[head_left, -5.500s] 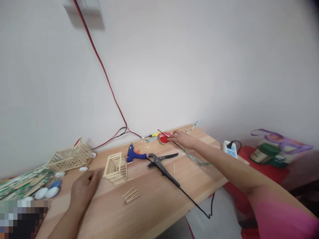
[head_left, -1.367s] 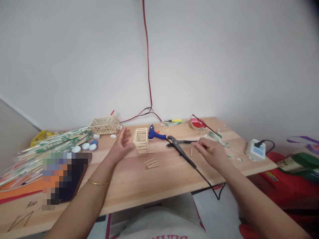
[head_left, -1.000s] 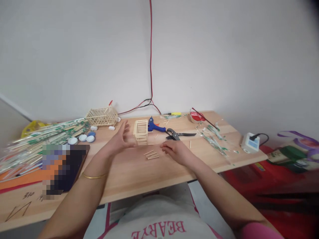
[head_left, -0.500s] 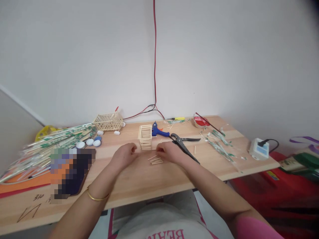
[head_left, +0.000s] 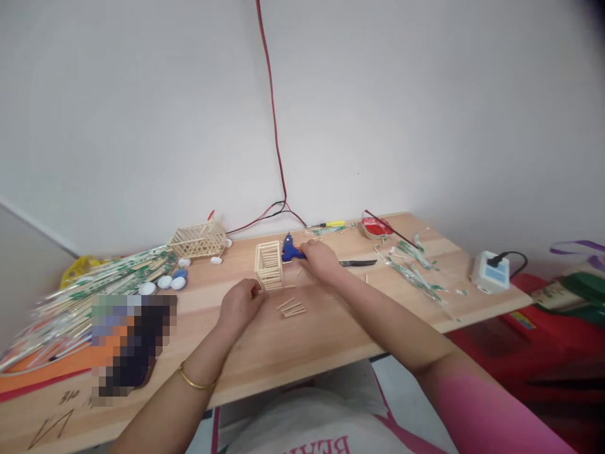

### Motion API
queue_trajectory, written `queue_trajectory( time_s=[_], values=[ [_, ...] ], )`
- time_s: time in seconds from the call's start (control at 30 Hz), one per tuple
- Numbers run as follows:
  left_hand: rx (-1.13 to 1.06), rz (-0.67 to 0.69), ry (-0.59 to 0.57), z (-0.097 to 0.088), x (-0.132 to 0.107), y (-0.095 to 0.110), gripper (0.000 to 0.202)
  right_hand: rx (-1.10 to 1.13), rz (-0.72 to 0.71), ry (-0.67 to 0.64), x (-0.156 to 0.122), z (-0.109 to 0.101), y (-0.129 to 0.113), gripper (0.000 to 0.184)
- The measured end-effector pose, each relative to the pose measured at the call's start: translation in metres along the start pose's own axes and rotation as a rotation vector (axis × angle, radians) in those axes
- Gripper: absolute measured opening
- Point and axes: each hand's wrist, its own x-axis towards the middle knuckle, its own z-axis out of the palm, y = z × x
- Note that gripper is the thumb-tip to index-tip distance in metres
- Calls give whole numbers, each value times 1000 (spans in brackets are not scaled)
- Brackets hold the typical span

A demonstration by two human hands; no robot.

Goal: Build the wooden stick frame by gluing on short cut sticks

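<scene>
A small open box frame of thin wooden sticks [head_left: 269, 266] stands on the wooden table [head_left: 265, 353]. My right hand [head_left: 322, 261] is closed around the handle of a blue glue gun [head_left: 292, 252], just right of the frame. Close to the frame's lower left corner is my left hand [head_left: 242, 304], its fingers curled together in a pinch. What lies between those fingertips is too small to make out. Several short cut sticks [head_left: 293, 309] lie loose in front of the frame.
Behind on the left sits a stick-built cart [head_left: 198, 241], with white bottle caps [head_left: 164, 282] and wrapped sticks [head_left: 108, 274] nearby. A dark blade [head_left: 359, 263], red dish [head_left: 377, 227], plastic wrappers [head_left: 416, 280] and white power adapter [head_left: 491, 271] are to the right.
My right hand has moved up from beside the loose sticks and taken hold of the glue gun. My left hand stays near the frame's lower left; the view has shifted slightly.
</scene>
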Motion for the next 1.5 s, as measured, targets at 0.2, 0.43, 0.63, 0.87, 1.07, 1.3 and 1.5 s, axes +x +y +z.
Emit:
queue_trajectory(
  time_s=[0.2,0.43,0.63,0.87,1.07,1.3,1.5],
  values=[
    [-4,3,7,4,-3,4,17,-39,65,7,16,2,-2,26],
    [-9,14,15,5,-3,3,17,44,-36,-59,0,0,-11,22],
    [-11,42,19,7,-3,6,17,138,-170,-136,-16,7,-18,15],
    [14,38,32,6,-4,8,14,191,-267,-99,-13,13,-24,19],
    [29,45,44,6,-3,7,13,210,-287,-103,-14,20,-21,17],
    [59,52,65,6,-3,8,10,230,-246,-77,-15,30,-20,13],
    [81,43,83,7,-3,6,11,271,-266,-64,-15,37,-19,15]
  ],
)
